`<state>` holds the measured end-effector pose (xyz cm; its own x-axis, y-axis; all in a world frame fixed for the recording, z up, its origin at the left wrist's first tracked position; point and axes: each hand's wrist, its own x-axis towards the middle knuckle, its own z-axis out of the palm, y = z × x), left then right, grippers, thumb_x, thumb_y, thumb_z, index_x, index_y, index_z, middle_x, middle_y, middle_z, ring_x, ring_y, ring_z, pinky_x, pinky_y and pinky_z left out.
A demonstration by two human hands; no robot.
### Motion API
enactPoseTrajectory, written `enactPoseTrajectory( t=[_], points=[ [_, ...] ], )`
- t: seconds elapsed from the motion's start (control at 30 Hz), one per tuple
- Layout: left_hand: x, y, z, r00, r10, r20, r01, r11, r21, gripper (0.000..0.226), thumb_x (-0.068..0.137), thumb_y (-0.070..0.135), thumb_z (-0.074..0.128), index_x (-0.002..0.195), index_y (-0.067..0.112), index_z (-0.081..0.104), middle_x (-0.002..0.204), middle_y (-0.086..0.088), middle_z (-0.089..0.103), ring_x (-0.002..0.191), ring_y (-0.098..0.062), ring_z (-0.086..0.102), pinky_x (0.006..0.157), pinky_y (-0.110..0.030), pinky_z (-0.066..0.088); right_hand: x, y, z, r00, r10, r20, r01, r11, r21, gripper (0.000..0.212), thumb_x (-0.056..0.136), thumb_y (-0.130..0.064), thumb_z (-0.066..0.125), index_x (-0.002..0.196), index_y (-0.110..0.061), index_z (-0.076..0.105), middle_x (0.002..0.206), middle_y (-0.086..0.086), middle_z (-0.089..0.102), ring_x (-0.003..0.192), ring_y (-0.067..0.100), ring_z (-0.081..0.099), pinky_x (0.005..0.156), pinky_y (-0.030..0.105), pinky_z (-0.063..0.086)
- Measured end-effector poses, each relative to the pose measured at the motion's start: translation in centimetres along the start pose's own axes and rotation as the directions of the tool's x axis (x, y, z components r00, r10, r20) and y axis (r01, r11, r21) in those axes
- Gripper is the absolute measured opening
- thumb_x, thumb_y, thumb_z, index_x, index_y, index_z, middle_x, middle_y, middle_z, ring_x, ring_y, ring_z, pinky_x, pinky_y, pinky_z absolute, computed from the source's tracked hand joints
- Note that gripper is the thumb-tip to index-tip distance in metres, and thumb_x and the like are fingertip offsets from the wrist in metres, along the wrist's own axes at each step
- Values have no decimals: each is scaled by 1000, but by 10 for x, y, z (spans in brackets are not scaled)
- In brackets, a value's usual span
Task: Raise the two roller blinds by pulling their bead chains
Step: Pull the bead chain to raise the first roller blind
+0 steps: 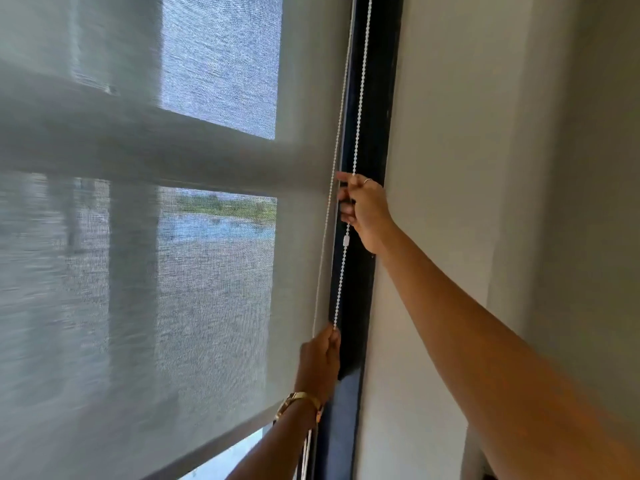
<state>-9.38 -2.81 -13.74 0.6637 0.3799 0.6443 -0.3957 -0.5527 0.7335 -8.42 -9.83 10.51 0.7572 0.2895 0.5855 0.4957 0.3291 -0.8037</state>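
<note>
While the right hand (363, 209) grips the bead chain (356, 109) high beside the dark window frame (374, 98), the left hand (320, 362) pinches it lower, against the roller blind (138, 271).

No readable text, label, brand, number or sign appears anywhere.

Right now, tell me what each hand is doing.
Left hand: closed on the white bead chain, low down.
Right hand: closed on the same strand, higher up, above its small plastic connector.
</note>
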Motion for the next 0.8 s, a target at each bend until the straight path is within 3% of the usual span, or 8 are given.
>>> enactPoseTrajectory(
  t=[0.07, 0.17, 0.27, 0.37, 0.5, 0.63, 0.8],
  points=[
    [6, -1, -1, 997, 20, 68, -24, 998, 59, 37, 94, 5, 41, 66, 28, 42, 52, 9, 40, 45, -5, 34, 49, -21, 30, -6, 5, 1, 994, -90, -55, 92, 995, 40, 34, 100, -9, 28, 92, -3, 61, 56, -1, 39, 33, 1, 31, 33, 13, 26],
    [18, 4, -7, 992, 35, 118, -47, 994, 95, 29, 96, 12, 42, 70, 25, 45, 54, 10, 42, 48, -3, 34, 49, -18, 30, -12, 8, -5, 986, -145, -85, 159, 966, 204, 35, 101, -12, 30, 73, -13, 52, 48, -5, 32, 33, 1, 24, 31, 15, 20],
    [23, 5, -7, 972, -49, 231, 66, 996, -65, 35, 94, 9, 40, 67, 29, 49, 59, 7, 50, 53, -3, 43, 57, -20, 38, -11, 10, -12, 984, -127, -125, 153, 963, 222, 36, 98, -9, 30, 68, -16, 48, 44, -9, 31, 35, 3, 22, 32, 16, 18],
    [24, 8, -13, 944, -93, 318, 161, 967, -197, 35, 94, 3, 36, 75, 17, 62, 68, -2, 66, 62, -7, 60, 61, -17, 45, -12, 13, -15, 984, -134, -118, 155, 969, 191, 37, 98, -9, 29, 65, -18, 46, 46, -8, 29, 36, 4, 21, 32, 17, 16],
    [49, 35, -31, 958, -79, 277, 168, 933, -317, 36, 98, 8, 32, 86, 18, 65, 81, 0, 71, 69, -5, 66, 57, -11, 46, -20, 27, -20, 986, -114, -119, 130, 982, 134, 37, 93, -3, 29, 64, -18, 45, 50, -4, 28, 36, 4, 22, 31, 16, 18],
    [101, 88, -51, 982, -6, 191, 90, 894, -438, 36, 101, 22, 29, 97, 12, 63, 87, -6, 71, 73, -13, 66, 58, -18, 51, -40, 65, -22, 986, -76, -148, 88, 993, 78, 34, 92, -2, 30, 65, -17, 44, 49, -3, 31, 38, 5, 26, 35, 16, 22],
    [145, 144, -64, 981, 71, 181, 20, 889, -458, 42, 102, 29, 25, 100, 8, 61, 86, -8, 69, 74, -20, 66, 60, -22, 55, -70, 118, -27, 991, 13, -133, -1, 996, 93, 33, 97, -8, 33, 68, -15, 45, 50, -2, 29, 39, 7, 22, 34, 16, 20]
  ],
)
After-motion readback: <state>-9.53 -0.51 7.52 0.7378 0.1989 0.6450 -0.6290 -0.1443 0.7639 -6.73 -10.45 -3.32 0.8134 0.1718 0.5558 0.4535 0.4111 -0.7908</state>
